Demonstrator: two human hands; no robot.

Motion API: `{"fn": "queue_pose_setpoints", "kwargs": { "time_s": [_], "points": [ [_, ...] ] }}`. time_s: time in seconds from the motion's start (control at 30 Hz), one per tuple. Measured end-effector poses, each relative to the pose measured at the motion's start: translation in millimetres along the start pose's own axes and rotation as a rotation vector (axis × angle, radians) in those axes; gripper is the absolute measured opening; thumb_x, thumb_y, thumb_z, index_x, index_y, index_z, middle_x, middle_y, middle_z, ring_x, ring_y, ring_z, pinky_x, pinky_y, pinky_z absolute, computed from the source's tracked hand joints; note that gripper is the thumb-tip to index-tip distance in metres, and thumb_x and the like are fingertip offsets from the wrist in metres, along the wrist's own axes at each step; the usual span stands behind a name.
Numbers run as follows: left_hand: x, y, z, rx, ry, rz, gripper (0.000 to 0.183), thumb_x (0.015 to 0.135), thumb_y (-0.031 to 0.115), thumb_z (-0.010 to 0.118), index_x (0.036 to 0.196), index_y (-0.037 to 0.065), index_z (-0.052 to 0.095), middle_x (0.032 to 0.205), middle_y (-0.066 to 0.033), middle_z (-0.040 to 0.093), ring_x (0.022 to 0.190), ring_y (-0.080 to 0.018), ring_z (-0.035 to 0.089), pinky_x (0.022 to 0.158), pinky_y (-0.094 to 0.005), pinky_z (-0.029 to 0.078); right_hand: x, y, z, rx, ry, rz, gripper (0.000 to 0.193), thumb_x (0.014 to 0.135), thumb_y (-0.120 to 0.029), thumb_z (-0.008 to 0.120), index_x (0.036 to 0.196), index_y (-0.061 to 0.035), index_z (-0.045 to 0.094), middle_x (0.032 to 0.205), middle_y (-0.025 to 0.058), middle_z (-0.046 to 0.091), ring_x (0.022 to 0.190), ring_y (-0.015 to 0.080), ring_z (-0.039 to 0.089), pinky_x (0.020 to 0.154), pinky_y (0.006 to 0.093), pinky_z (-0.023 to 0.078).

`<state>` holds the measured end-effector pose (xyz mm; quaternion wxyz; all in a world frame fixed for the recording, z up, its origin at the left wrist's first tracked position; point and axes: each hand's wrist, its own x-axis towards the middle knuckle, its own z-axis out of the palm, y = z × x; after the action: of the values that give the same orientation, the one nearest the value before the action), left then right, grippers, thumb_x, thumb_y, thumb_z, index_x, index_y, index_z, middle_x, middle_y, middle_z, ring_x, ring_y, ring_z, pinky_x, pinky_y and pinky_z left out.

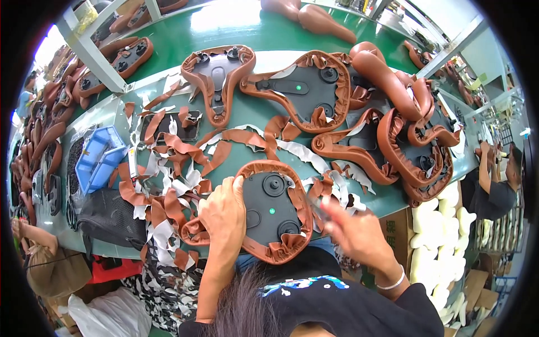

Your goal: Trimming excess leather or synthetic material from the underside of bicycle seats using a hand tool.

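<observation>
We work at a green surface (236, 25) that curves across the whole view and carries everything described here. Along its far and right portions lie several brown saddles turned underside up, each showing a black base plate ringed by gathered brown cover material; the nearest large one (303, 90) sits just beyond the middle, a narrower one (218, 78) lies to its left, and a stacked group (412, 140) occupies the right side. The saddle in work (269, 210) rests at the near edge of the surface, directly in front of us, underside up, with its black plate facing the camera and brown pleated edging folded around the rim. A litter of brown and white trimmed strips (168, 196) covers the surface to the left of it and hangs over the edge. A blue plastic bin (98, 157) stands further left, beside a dark tray of small black parts (76, 163). Our left hand (224, 216) is clamped on the saddle's left rim, thumb on the black plate and fingers wrapped over the edging. Our right hand (353, 230) hovers just beside the saddle's right rim, motion-blurred; we cannot tell whether it grips anything. A white band (393, 282) circles the right wrist.
</observation>
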<state>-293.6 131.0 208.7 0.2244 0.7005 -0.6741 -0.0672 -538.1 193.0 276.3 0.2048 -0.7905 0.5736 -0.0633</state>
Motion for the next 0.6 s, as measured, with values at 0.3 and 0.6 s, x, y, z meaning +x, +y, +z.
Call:
{"fn": "queue_pose_setpoints", "kwargs": {
  "time_s": [0.3,0.6],
  "points": [
    [0.2,7.8,-8.2,-0.039,-0.070,-0.061,0.030,0.097,0.033,0.044,0.096,0.008,0.061,0.079,-0.0108,0.064,0.073,-0.0296,0.061,0.065,-0.0418,0.041,84.0,6.2,27.3,0.446,0.260,-0.084,0.056,0.078,-0.006,0.066,0.128,-0.0006,0.044,0.090,0.0148,0.062,0.076,0.0307,0.062,0.070,0.0361,0.049],
    [27.9,52.3,3.5,-0.121,0.028,0.645,0.029,0.069,0.019,0.071,0.096,0.014,0.065,0.110,-0.0062,0.052,0.113,-0.0243,0.044,0.089,-0.0460,0.029,84.3,11.3,32.1,0.960,0.252,0.031,0.050,0.080,-0.008,0.068,0.123,-0.0008,0.045,0.090,0.0081,0.062,0.080,0.0132,0.060,0.073,0.0277,0.048]
  ]
}}
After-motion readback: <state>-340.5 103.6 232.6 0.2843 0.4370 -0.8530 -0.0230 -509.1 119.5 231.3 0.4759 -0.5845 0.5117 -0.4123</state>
